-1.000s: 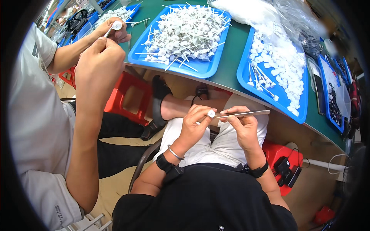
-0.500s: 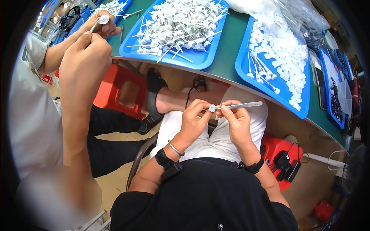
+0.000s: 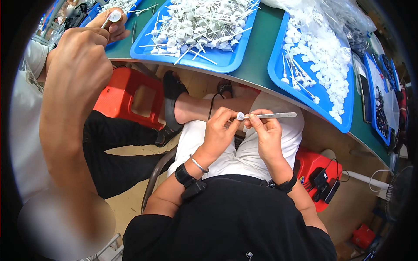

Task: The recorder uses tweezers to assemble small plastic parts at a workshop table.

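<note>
White piece [image 3: 240,116]: small, rounded, pale; on the wearer's side of the stemmed-piece tray [image 3: 226,67], clear of its front edge, above the lap.
Left hand [image 3: 219,132]: thumb and fingertips closed in a narrow pinch around the white piece.
Right hand [image 3: 266,135]: fingers gripping the tweezers [image 3: 278,115].
Tweezers: slim, tapering, silvery metal; tip at the white piece, exact contact too small to tell.
Stemmed-piece tray: shallow blue, round-cornered, heaped with white heads on thin straight stems.
Loose-piece tray [image 3: 273,71]: likewise blue, right of the stemmed-piece tray; chunky white pieces strewn across it, several stemmed ones among them.
Plastic bag [image 3: 324,19]: crumpled clear film, right of the stemmed-piece tray.
Tabletop [image 3: 260,37]: flat, green, beneath the stemmed-piece tray.
Co-worker's hands [image 3: 80,56]: left of the stemmed-piece tray, at a round white head on a thin stem.
Red stool [image 3: 114,93]: smooth, box-shaped, below and left of the stemmed-piece tray.
</note>
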A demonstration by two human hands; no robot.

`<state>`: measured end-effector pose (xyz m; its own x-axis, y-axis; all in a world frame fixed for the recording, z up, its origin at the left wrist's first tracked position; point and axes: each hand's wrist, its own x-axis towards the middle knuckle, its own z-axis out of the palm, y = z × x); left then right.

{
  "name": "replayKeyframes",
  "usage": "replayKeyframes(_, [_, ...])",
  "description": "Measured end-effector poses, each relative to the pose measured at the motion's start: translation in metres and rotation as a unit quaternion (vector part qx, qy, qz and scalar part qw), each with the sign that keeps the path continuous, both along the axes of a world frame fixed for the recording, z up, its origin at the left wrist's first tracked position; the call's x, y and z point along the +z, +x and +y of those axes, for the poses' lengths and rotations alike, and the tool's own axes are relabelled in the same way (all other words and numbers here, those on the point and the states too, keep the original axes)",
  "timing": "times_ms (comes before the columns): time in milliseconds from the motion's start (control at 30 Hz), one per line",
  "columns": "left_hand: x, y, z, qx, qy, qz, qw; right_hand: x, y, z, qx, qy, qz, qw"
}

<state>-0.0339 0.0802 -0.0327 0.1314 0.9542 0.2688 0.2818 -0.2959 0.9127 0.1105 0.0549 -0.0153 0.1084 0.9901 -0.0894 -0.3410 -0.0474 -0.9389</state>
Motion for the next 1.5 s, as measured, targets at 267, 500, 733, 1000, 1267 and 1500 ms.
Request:
replayKeyframes(267, [-0.006, 0.004, 0.002, -0.017, -0.032, -0.061, 0.997, -0.010, 0.002, 0.005, -0.013, -0.019, 0.041, 0.999])
replayKeyframes(500, [0.004, -0.004, 0.011, 0.018, -0.043, -0.063, 0.997, -0.003, -0.002, 0.016, -0.007, -0.029, 0.081, 0.996])
replayKeyframes(733, [-0.033, -0.002, 0.002, 0.011, -0.022, -0.063, 0.998, -0.014, -0.001, 0.007, -0.024, -0.050, 0.050, 0.997])
replayKeyframes(1000, [-0.021, -0.016, 0.012, 0.032, -0.111, -0.069, 0.991, -0.013, -0.005, 0.024, 0.019, -0.053, 0.084, 0.995])
replayKeyframes(1267, [-0.032, -0.016, 0.029, 0.052, -0.137, -0.056, 0.988, -0.013, -0.003, 0.042, 0.028, -0.076, 0.107, 0.991])
replayKeyframes(1500, [-0.040, -0.014, 0.032, 0.072, -0.125, -0.022, 0.989, -0.022, 0.001, 0.041, 0.042, -0.089, 0.110, 0.989])
